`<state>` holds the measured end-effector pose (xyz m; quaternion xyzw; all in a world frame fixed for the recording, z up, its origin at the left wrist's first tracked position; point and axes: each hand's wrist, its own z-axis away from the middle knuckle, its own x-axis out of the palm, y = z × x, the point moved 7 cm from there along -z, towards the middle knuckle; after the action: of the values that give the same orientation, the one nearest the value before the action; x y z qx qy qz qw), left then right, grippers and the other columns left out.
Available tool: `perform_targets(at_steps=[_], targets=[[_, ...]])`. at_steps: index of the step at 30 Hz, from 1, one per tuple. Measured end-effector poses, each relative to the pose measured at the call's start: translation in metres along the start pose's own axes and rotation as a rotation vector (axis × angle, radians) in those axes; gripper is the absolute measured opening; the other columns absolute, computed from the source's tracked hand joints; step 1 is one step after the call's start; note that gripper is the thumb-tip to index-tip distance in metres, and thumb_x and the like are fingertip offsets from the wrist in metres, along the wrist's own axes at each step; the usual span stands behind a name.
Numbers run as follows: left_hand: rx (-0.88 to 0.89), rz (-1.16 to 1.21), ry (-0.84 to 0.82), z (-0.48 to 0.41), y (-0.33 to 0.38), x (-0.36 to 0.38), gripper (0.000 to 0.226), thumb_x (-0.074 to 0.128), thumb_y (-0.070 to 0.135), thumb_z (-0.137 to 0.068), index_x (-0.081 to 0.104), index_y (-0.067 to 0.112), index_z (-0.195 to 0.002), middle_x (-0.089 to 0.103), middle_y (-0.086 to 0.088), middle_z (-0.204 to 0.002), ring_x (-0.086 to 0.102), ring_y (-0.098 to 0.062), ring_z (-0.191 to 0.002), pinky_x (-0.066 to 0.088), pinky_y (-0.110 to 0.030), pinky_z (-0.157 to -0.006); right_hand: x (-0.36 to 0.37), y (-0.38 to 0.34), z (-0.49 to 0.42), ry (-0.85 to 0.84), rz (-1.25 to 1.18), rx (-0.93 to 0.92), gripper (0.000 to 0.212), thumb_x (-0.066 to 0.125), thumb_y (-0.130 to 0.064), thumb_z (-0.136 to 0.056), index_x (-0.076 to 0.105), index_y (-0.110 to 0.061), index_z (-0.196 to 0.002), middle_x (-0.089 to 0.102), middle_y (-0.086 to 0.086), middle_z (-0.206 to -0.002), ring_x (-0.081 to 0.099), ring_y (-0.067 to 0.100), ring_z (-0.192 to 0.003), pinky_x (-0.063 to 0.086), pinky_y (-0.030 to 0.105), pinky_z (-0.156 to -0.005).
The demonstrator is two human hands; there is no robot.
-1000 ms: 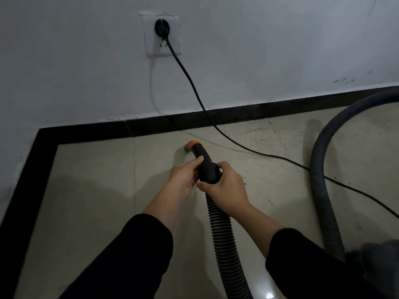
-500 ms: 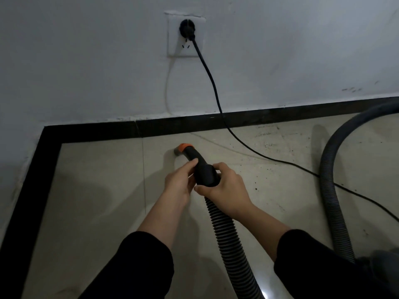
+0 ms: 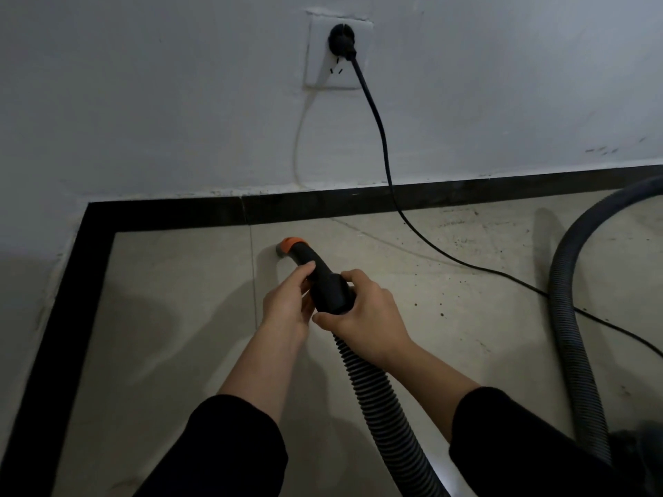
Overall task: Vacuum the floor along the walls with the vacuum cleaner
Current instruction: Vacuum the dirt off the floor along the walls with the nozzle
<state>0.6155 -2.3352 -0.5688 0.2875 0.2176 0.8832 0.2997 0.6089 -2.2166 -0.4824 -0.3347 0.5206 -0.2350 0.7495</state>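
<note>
Both hands hold the black vacuum hose handle [image 3: 324,281], whose orange-ringed nozzle end [image 3: 291,244] points down at the beige floor tile near the black skirting [image 3: 323,206]. My left hand [image 3: 287,299] grips the handle from the left, fingers curled over its top. My right hand [image 3: 369,317] wraps the handle's rear end where the ribbed hose [image 3: 380,399] begins. The hose runs back between my arms, and another stretch of it [image 3: 567,317] loops along the right.
A black power cord [image 3: 385,156] hangs from the wall socket [image 3: 339,52] and trails across the floor to the right. Dark crumbs of dirt [image 3: 459,281] speckle the tiles right of the nozzle. Black skirting [image 3: 61,317] also runs down the left wall from the corner.
The view has shifted so the socket and corner sit further right and lower. The nozzle has crept left along the floor near the skirting. Both hands keep their grip.
</note>
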Motion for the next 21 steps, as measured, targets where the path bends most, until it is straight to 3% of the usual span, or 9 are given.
perform_targets(at_steps=[6,10,14,21], targets=[[0.002,-0.068,-0.036,-0.008,0.012,0.003,0.04,0.068,0.024,-0.09,0.061,0.006,-0.125,0.07,-0.006,-0.101,0.067,-0.019,-0.093,0.054,-0.028,-0.077,0.008,-0.006,-0.008,0.037,0.038,0.001,0.047,0.074,-0.027,-0.078,0.049,-0.021,-0.118,0.063,0.0,-0.094,0.063,0.015,-0.081,0.057,0.03,-0.069],[-0.011,-0.083,-0.071,-0.015,0.011,0.009,0.041,0.067,0.024,-0.091,0.06,0.006,-0.127,0.069,-0.008,-0.106,0.067,-0.019,-0.097,0.054,-0.028,-0.078,0.006,-0.004,-0.013,0.069,0.047,0.01,0.046,0.074,-0.026,-0.079,0.048,-0.02,-0.118,0.061,-0.002,-0.092,0.062,0.015,-0.081,0.055,0.025,-0.067],[-0.022,-0.111,-0.091,-0.018,0.008,0.02,0.04,0.068,0.024,-0.091,0.062,0.007,-0.126,0.07,-0.007,-0.107,0.067,-0.018,-0.096,0.053,-0.027,-0.075,0.0,0.004,-0.016,0.105,0.038,0.033,0.046,0.074,-0.027,-0.079,0.048,-0.021,-0.115,0.061,-0.001,-0.091,0.062,0.015,-0.082,0.056,0.03,-0.07],[-0.038,-0.149,-0.138,-0.023,0.003,0.051,0.027,0.072,0.016,-0.087,0.066,0.006,-0.111,0.071,-0.01,-0.1,0.068,-0.018,-0.089,0.055,-0.025,-0.071,-0.016,0.024,-0.023,0.161,-0.012,0.072,0.047,0.076,-0.027,-0.078,0.045,-0.025,-0.115,0.061,-0.005,-0.087,0.061,0.008,-0.076,0.05,0.018,-0.06]])
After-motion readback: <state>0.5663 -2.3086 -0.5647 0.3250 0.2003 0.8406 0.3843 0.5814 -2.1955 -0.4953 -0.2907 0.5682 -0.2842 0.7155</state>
